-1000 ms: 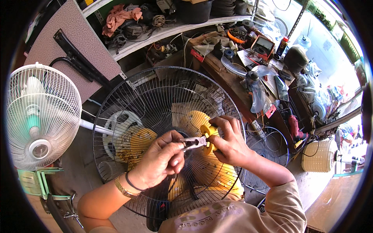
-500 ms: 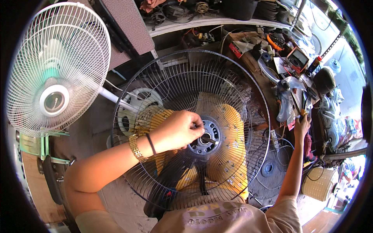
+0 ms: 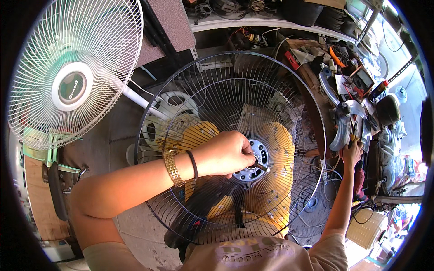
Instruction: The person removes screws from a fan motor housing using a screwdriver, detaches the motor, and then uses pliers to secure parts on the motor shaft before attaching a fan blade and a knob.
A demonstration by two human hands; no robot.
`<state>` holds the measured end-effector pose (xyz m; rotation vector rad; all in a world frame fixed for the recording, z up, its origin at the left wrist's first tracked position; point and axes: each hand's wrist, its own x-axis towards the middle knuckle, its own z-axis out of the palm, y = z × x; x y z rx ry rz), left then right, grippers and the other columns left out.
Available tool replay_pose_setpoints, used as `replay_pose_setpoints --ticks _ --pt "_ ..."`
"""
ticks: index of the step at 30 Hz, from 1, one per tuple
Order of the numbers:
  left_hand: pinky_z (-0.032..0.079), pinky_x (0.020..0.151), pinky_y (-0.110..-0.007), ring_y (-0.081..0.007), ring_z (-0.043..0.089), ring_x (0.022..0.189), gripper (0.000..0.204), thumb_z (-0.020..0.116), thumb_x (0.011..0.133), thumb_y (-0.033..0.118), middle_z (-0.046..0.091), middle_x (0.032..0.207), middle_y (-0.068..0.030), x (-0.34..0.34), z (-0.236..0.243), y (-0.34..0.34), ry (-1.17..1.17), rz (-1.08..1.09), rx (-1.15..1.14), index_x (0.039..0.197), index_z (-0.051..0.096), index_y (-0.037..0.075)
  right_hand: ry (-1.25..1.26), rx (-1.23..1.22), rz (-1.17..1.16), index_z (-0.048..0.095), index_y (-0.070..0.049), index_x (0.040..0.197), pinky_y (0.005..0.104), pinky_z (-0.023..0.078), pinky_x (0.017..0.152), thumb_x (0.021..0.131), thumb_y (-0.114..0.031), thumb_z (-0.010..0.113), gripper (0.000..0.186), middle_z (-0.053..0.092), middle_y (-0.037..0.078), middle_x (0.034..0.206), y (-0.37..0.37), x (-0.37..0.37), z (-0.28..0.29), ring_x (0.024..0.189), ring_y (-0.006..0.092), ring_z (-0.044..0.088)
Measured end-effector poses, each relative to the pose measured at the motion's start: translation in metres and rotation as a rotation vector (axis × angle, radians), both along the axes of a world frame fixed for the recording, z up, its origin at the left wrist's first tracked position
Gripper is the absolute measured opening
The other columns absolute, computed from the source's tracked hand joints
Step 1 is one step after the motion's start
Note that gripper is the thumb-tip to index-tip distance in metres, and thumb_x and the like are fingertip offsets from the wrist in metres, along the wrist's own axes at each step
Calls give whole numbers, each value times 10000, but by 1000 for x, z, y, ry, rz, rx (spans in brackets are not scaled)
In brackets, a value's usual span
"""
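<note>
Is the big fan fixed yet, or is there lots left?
Not yet. Done: the front cover is off, only the rear wire guard stands around the yellow blades. In hand: the left hand is at the hub and shaft, while the right hand reaches to the cluttered bench. Left: the front is uncovered.

Labels and a screen around the fan work

A round white hub badge (image 3: 72, 86) with a grey oval centre sits mid-grille on the white fan at upper left; an orange-cased meter (image 3: 360, 80) with a dark rectangular screen lies on the cluttered bench at upper right; a small red, flat package (image 3: 291, 59) rests near the bench's left end; other labels are too small to tell.
</note>
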<state>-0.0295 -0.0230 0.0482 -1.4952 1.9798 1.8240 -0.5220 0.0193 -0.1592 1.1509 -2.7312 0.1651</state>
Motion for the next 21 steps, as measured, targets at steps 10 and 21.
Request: replay_pose_setpoints --ticks 10,21 --pt "436 415 -230 -75 537 437 222 593 920 176 555 607 -3 -4 -1 -5 2 -19 76 882 628 -40 -25 -94 247 605 -81 1199 482 438 919 808 -202 647 411 505 137 1233 5 -46 -32 1115 382 505" --pt "440 411 -229 -76 539 439 191 574 944 141 542 581 4 -3 -6 10 106 130 107 884 598 -39 -293 -421 326 568 30 1142 466 425 943 749 -49 618 404 545 249 1180 16 4 -4 1094 426 517"
